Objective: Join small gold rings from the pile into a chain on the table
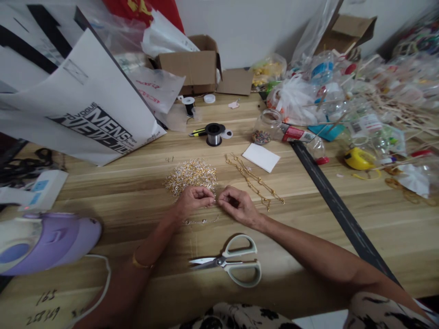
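Observation:
My left hand (196,199) is pinched closed at the near edge of a pile of small gold and silver jewellery pieces (192,174). Its fingertips almost meet those of my right hand (239,205), also pinched. Something tiny and shiny shows between the two hands, too small to name. Just below them a thin silver chain (203,221) with dark beads lies on the wooden table (164,283). To the right of my right hand lie gold bead chains (252,180). Nearer to me, scissors (226,261) with pale green handles lie slightly open.
Behind the pile are a wire spool (214,134), a yellow cutter (198,132), a white card (261,157) and a jar of beads (265,128). A large paper bag (89,100) and a purple appliance (68,237) stand left. Bags and bottles clutter the right.

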Demonstrator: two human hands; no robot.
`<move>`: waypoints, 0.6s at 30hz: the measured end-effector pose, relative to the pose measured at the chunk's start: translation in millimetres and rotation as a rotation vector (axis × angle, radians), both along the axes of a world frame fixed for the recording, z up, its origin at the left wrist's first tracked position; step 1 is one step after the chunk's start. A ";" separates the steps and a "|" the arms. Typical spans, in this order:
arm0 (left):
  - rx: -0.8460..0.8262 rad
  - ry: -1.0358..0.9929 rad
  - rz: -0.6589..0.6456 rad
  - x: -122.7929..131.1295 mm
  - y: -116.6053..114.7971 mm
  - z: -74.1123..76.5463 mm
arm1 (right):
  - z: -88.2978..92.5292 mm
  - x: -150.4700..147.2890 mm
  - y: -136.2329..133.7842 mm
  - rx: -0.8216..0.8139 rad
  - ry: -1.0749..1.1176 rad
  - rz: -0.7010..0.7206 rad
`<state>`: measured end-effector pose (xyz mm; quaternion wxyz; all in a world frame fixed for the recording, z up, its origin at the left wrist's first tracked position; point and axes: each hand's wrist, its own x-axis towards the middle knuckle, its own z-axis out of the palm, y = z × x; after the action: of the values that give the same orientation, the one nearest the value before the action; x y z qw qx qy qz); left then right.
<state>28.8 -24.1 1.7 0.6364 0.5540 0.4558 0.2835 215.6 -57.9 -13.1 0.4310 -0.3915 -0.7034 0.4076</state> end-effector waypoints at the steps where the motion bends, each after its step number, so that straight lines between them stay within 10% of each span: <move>1: 0.002 0.002 -0.001 0.0 0.1 0.1 | -0.2 0.1 0.0 0.000 -0.001 0.001; 18: -0.040 -0.029 -0.024 3.3 -2.8 2.6 | -4.2 0.7 -0.7 0.132 -0.044 0.042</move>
<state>32.1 -26.9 4.3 0.6571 0.5426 0.4454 0.2744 216.2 -58.6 -17.3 0.4317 -0.3562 -0.7460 0.3609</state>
